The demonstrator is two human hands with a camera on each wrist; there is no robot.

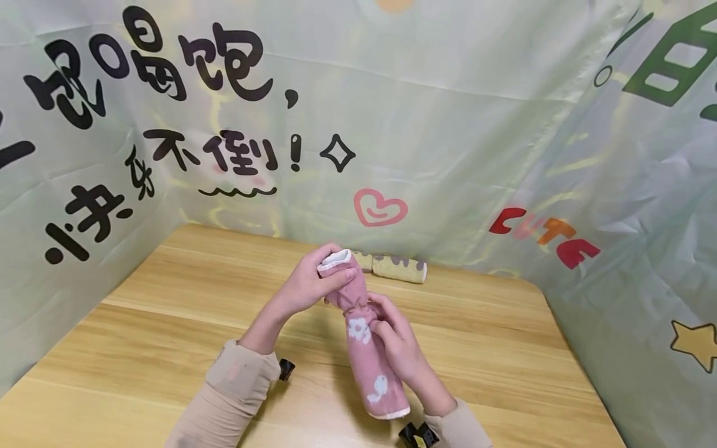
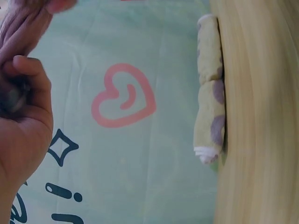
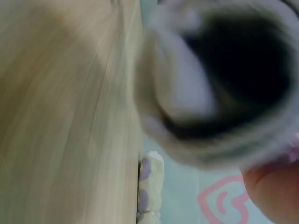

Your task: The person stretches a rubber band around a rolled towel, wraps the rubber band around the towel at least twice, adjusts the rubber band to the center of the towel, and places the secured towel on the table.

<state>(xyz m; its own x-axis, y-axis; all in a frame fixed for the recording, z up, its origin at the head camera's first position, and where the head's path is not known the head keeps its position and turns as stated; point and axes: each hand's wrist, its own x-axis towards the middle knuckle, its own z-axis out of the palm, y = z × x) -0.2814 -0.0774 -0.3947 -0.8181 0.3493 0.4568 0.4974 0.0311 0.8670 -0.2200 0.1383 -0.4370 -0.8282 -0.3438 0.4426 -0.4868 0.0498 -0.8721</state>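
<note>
A pink fabric sleeve [image 1: 376,367] with white flower and bird shapes is held up above the table, gathered in at its middle. Its upper end shows a white-edged opening. My left hand [image 1: 313,280] grips that upper part, thumb across the front. Just below the gather, my right hand [image 1: 400,345] pinches the cloth from the right side. The right wrist view looks into the sleeve's dark open lower end [image 3: 187,88], blurred and close. In the left wrist view my left hand [image 2: 23,135] shows at the edge with curled fingers.
A yellow fabric roll [image 1: 400,269] with purple patches, also drawn in at its middle, lies at the table's back edge against a printed cloth backdrop [image 1: 448,155]. The wooden table [image 1: 168,323] extends to both sides. Small black devices [image 1: 417,435] sit at the wrists.
</note>
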